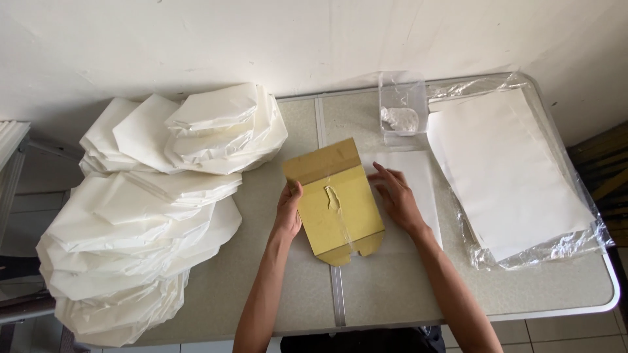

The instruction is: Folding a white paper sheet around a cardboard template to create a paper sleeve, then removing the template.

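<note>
Left hand (288, 212) grasps the cardboard template (333, 199); right hand (396, 196), fingers released, presses a white sheet (415, 173). Folded paper piles (150, 216) crowd the tabletop's (392, 287) left edge.

Mustard-yellow cardboard piece (335, 199), white folded paper stacks (150, 202), white sheets (507, 167) in clear plastic, beige speckled table (392, 287).

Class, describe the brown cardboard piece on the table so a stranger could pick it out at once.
Start at the grey folding table. At its middle seam, the left hand grips the cardboard piece at its left edge. It is the only yellow-brown thing among white paper, and shiny clear tape runs across it.
</note>
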